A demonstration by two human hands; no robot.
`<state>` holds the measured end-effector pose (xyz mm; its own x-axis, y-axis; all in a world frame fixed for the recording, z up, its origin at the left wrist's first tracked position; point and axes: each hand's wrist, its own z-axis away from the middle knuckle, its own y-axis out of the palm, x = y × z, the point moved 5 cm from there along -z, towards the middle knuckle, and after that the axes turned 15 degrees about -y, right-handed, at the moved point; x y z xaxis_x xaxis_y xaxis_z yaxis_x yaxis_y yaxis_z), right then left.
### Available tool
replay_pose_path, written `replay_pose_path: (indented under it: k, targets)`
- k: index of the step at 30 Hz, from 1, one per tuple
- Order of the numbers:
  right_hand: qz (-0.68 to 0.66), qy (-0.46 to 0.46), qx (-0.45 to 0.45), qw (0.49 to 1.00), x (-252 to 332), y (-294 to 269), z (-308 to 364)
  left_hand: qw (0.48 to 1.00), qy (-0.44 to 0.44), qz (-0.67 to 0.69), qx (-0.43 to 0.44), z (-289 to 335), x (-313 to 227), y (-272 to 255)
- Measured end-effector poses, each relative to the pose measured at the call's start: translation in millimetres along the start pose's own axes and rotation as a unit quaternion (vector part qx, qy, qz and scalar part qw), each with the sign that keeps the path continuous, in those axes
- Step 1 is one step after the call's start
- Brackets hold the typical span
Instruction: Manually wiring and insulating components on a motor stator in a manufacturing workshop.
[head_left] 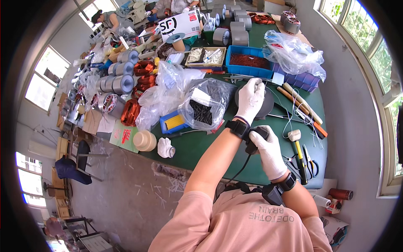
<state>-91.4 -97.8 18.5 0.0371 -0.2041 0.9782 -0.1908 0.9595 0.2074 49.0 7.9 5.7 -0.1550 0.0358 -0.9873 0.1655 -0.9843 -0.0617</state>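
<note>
My left hand [251, 101], in a white glove, is held out over a black round disc [266, 103] on the green table [197, 153]. Its fingers are curled into a fist with nothing showing in them. A black strap [236, 128] circles that wrist. My right hand [270, 153], gloved too, grips a small black box [256, 140] beside the left wrist. A black cable [240, 171] runs down from the box. On my right wrist sits another black strap [288, 182] with a black box [273, 194].
A bag of black pieces [201, 111], a blue bin of copper-coloured wire [247, 61] and red-orange wire coils [131, 112] lie leftward and beyond. Rightward are a mallet [299, 153], scissors [310, 163] and wooden-handled tools [300, 101]. Other people [110, 21] work at the far end.
</note>
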Motion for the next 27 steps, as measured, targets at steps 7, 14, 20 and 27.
replay_pose_path:
  k: [7,14,20,27]
  targets:
    - [-0.023,0.004,-0.019,1.0,-7,-6,4,0.996,-0.065,0.059,0.012,4,7,6]
    - [0.007,0.043,0.021,0.999,-24,-4,2,0.978,-0.152,0.141,0.033,5,32,-1]
    - [0.051,0.043,0.028,0.997,-46,4,0,0.98,-0.182,0.026,0.072,20,78,-5]
    - [0.082,0.122,0.09,0.985,-89,-3,2,0.871,-0.359,0.33,0.054,15,156,-18]
